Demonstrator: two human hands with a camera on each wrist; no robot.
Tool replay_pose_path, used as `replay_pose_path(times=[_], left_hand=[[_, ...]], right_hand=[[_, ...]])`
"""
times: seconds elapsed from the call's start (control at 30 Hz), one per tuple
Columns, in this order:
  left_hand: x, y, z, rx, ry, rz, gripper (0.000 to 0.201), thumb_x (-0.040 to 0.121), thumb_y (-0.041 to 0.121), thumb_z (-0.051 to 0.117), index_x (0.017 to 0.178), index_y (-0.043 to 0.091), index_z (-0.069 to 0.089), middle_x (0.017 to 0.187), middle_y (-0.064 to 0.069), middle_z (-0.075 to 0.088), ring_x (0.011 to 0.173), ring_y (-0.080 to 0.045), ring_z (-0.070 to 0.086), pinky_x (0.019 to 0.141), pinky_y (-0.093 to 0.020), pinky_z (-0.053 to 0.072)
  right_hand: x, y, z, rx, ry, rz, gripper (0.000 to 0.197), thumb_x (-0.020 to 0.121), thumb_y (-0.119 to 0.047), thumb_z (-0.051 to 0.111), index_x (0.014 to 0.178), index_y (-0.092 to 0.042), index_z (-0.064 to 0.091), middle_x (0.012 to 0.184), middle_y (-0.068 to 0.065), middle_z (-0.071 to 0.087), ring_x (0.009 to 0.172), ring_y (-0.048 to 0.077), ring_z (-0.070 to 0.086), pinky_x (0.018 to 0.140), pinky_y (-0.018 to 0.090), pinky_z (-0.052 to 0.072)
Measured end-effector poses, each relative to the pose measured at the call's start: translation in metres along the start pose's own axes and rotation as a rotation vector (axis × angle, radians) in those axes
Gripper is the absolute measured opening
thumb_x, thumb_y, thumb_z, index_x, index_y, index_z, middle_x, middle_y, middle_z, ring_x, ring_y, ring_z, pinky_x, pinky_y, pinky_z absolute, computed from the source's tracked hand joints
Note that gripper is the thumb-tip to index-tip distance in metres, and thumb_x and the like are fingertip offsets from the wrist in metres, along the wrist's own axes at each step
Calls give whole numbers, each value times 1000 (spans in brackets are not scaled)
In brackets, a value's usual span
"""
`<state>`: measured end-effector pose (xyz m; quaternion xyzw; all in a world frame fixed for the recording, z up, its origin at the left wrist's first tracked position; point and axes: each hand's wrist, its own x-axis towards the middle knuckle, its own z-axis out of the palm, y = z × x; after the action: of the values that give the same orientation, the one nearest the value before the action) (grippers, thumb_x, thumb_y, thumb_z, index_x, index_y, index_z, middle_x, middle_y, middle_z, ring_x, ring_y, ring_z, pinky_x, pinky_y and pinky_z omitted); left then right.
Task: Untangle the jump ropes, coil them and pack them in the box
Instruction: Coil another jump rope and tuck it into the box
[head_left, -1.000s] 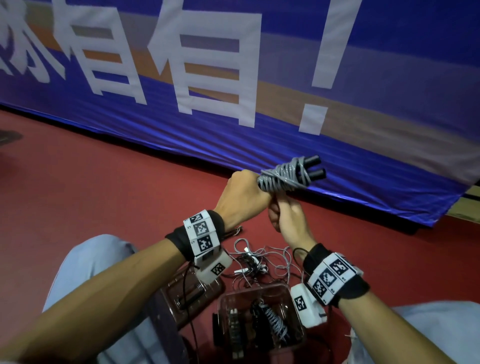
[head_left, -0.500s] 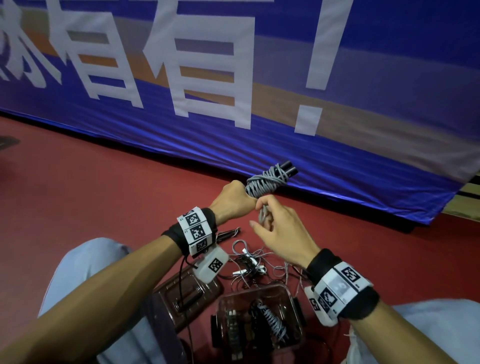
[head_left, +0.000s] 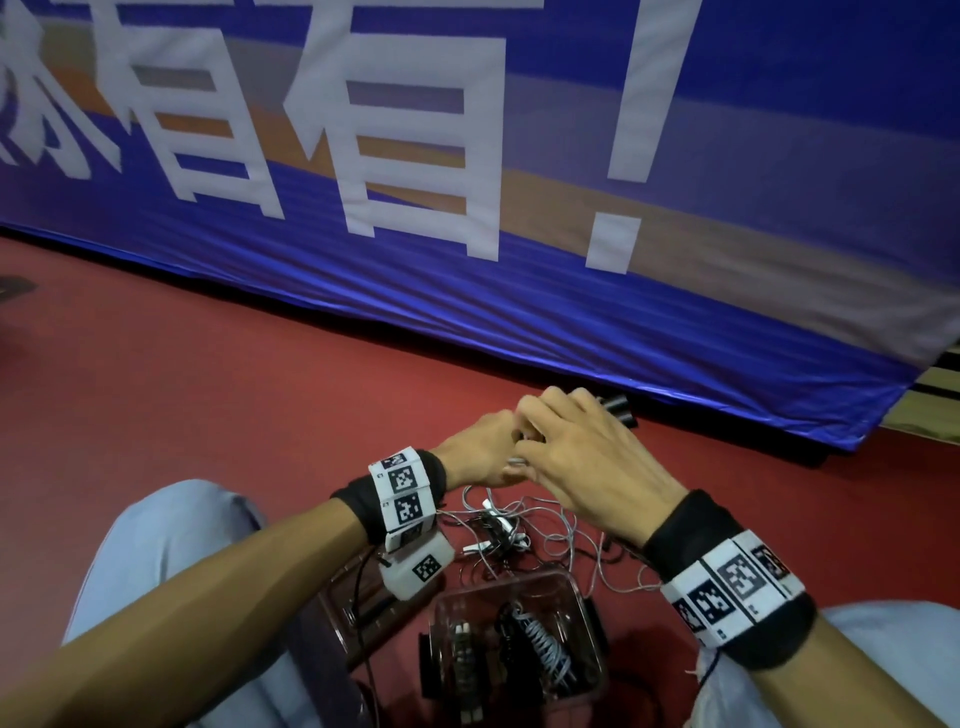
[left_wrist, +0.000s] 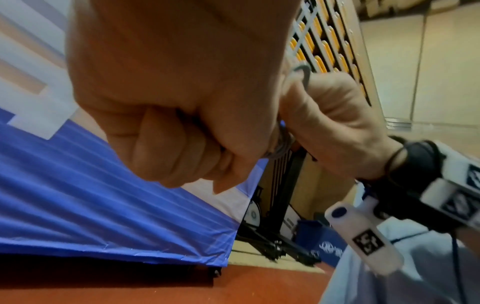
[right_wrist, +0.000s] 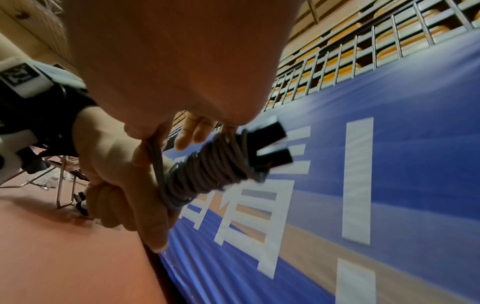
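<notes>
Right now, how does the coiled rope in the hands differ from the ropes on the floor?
The coiled rope is wound tightly round its two black handles, gripped by the left hand with the right hand over it; the floor ropes lie loose and tangled beside the box. Both have grey cord.

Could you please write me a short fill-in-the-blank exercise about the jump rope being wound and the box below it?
1. The grey cord is wound around two ____ handles.
2. The left hand grips the bundle while the ____ hand covers it from above.
3. The clear box on the floor already holds one ____ rope.
4. Loose cords lie tangled on the ____ floor.

Missing words: black; right; coiled; red
</notes>
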<state>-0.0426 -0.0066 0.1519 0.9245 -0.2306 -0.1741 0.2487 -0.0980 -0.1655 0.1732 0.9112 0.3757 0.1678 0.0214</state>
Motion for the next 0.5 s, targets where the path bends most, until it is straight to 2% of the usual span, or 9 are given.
replay_pose_path(times=[0.1, 0.13, 0.2, 0.27, 0.37, 0.43, 0.5], left_hand=[[-2, 8, 9, 135, -13, 91, 12, 91, 8, 51, 87, 2, 61, 87, -13, 60, 72, -27, 54, 58, -30, 46], [-3, 11, 10, 147, 24, 103, 14, 91, 8, 50, 83, 5, 61, 82, -9, 61, 69, -25, 56, 56, -29, 46], [-3, 15, 14, 136, 99, 104, 19, 87, 12, 49, 70, 13, 56, 70, -1, 60, 62, -21, 58, 49, -25, 44], [-3, 16, 18, 75, 190, 79, 20, 82, 14, 48, 62, 15, 50, 62, 1, 58, 54, -19, 56, 44, -21, 38], [-7, 21, 20, -58, 262, 40, 23, 78, 12, 44, 55, 15, 43, 51, 1, 49, 46, -22, 43, 38, -18, 26], [-10, 25, 18, -65, 272, 73, 23, 79, 10, 44, 56, 17, 41, 51, 2, 48, 45, -22, 42, 39, -18, 27], [-12, 29, 18, -77, 271, 99, 21, 82, 11, 45, 62, 19, 44, 53, 1, 53, 44, -17, 47, 40, -21, 33]], right_hand=[[-5, -1, 4, 26, 61, 13, 40, 105, -44, 38, 98, -21, 71, 131, -3, 55, 115, 18, 48, 98, 38, 42], [-6, 0, 6, 49, 60, 40, 45, 106, -44, 34, 99, -18, 71, 133, -2, 56, 113, 19, 52, 98, 40, 43], [-6, 3, 9, 95, 46, 133, 53, 109, -43, 26, 97, -12, 68, 130, -2, 58, 95, 19, 61, 90, 42, 49], [-5, 3, 12, 81, 85, 206, 51, 109, -41, 26, 94, -12, 65, 120, 0, 65, 81, 22, 64, 80, 44, 51], [-6, 2, 15, -10, 122, 260, 49, 111, -42, 23, 91, -16, 60, 89, -2, 63, 75, 22, 58, 75, 40, 47], [-4, 3, 14, -50, 215, 277, 45, 111, -38, 29, 84, -16, 58, 77, -2, 58, 68, 22, 54, 68, 39, 46], [-1, 1, 13, -89, 340, 319, 42, 109, -31, 40, 75, -16, 57, 68, -1, 55, 58, 21, 52, 59, 36, 43]])
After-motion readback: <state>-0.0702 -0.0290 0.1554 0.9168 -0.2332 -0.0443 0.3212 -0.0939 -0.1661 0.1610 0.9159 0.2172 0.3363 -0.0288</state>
